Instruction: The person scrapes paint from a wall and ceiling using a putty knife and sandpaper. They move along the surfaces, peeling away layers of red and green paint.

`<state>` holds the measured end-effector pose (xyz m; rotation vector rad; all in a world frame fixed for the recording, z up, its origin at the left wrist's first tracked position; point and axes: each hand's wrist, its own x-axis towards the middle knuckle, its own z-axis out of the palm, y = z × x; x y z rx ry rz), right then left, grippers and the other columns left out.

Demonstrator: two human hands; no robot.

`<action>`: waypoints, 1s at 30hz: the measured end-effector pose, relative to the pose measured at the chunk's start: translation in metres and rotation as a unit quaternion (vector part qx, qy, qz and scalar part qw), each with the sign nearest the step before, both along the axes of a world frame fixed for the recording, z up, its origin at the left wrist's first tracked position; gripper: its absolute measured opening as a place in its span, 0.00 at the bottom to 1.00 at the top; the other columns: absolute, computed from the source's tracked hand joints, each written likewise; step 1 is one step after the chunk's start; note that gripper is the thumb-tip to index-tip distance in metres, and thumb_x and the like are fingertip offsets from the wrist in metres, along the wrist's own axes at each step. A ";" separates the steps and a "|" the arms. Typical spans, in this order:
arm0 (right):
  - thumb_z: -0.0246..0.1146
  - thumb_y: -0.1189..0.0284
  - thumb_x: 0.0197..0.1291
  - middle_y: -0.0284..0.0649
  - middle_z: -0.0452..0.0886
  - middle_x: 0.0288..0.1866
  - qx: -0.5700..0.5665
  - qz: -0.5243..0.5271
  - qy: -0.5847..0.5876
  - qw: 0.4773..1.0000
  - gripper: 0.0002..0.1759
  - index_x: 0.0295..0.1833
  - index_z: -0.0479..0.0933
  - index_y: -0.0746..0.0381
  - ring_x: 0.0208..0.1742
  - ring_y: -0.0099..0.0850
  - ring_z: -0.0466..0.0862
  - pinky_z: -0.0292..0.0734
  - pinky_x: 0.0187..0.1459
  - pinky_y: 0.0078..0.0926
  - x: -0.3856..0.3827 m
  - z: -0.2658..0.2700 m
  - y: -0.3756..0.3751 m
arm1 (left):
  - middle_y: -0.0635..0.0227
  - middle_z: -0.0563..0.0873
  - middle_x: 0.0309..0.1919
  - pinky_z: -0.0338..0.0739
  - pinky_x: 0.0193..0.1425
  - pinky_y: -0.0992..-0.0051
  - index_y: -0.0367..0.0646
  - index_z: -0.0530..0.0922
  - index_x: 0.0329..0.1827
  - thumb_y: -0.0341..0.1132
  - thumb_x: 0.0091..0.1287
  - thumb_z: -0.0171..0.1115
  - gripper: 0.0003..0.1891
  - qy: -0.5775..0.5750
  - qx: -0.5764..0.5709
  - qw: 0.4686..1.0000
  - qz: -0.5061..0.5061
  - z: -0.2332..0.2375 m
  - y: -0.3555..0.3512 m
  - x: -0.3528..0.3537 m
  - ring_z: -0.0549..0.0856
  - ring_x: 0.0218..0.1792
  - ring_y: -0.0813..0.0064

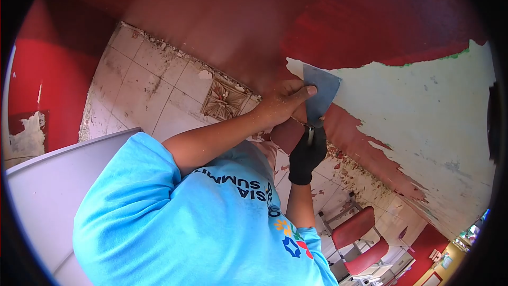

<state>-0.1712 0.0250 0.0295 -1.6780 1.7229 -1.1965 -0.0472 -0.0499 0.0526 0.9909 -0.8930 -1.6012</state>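
Note:
My right hand [307, 154], in a black glove, is wrapped around the handle of a putty knife [321, 94] with a wide grey-blue blade. The blade points up at the wall, near the torn edge of the red paint. My left hand [286, 103] is bare; its thumb presses on the blade's left edge, and its other fingers are partly hidden. A loose-looking dark red piece [287, 135] shows just below the left hand. Beside the blade, the red paint [365, 26] ends raggedly at a bare whitish wall patch [413, 100].
Paint flakes and debris [349, 172] lie along the wall's foot on the tiled floor [143, 90]. A patterned tile [225, 100] is at left. A red-padded chair [354, 228] stands lower right, and a grey panel [58, 175] lower left.

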 end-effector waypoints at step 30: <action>0.65 0.85 0.49 0.46 0.79 0.33 -0.069 0.060 0.057 0.994 0.12 0.42 0.77 0.66 0.32 0.36 0.80 0.75 0.33 0.28 -0.033 0.056 -0.007 | 0.75 0.79 0.21 0.49 0.16 0.83 0.46 0.75 0.37 0.50 0.69 0.52 0.16 0.140 0.120 0.983 0.023 0.017 0.010 -0.032 0.59 0.13 0.91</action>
